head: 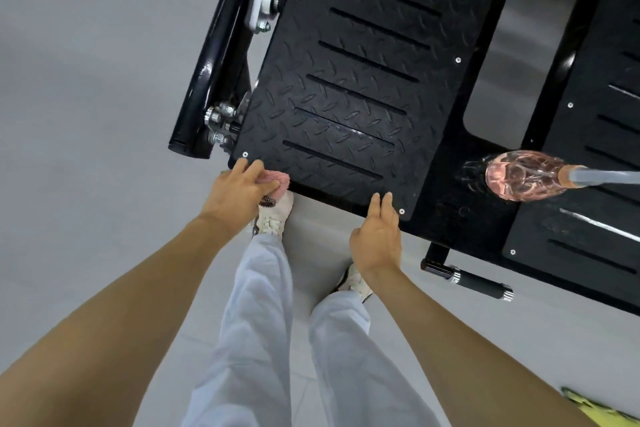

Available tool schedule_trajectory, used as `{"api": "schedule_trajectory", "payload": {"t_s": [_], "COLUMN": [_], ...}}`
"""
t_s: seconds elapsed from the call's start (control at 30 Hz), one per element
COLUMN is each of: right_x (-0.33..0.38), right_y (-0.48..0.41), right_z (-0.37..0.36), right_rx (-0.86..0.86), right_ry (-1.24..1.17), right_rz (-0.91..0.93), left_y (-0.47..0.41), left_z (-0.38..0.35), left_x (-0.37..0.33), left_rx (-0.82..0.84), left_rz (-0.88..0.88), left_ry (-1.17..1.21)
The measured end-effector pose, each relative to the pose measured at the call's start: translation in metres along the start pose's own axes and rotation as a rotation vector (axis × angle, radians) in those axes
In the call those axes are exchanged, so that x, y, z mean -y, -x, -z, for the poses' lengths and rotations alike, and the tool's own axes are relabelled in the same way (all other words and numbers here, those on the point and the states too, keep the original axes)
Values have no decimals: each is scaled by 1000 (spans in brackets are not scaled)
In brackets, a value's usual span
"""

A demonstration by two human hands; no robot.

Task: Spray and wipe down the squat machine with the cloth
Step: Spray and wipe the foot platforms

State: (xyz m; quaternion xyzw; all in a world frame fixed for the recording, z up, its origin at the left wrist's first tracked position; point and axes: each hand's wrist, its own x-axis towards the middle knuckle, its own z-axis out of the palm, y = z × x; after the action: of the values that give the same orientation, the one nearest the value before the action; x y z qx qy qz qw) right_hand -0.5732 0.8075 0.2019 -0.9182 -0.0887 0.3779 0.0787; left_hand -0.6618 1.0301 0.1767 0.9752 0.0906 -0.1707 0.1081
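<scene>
Looking down from the head camera, a person stands at the near edge of the squat machine (446, 163). The left hand (239, 192) has its fingers curled round the pink cloth (278, 180) and holds it at the near left corner of the black foot plate (346, 97). The right hand (377, 236) is flat, with fingers straight and close together and the tips at the plate's near edge. A pink spray bottle (523, 175) stands on the machine to the right of the plate, well apart from both hands
</scene>
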Motion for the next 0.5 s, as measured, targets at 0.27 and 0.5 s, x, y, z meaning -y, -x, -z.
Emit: {"api": "schedule_trajectory", "payload": {"t_s": [0.27,0.5], "right_x": [43,65], "right_y": [-13,-27], "right_z": [-1,5], "right_rx": [-4,2], "right_ry": [33,60], "right_rz": [62,79], "left_y": [8,-4], "left_z": [3,7], "left_x": [30,33], "left_rx": [-134,-355], "left_rz": [429,1118], "left_ry": [309,780]}}
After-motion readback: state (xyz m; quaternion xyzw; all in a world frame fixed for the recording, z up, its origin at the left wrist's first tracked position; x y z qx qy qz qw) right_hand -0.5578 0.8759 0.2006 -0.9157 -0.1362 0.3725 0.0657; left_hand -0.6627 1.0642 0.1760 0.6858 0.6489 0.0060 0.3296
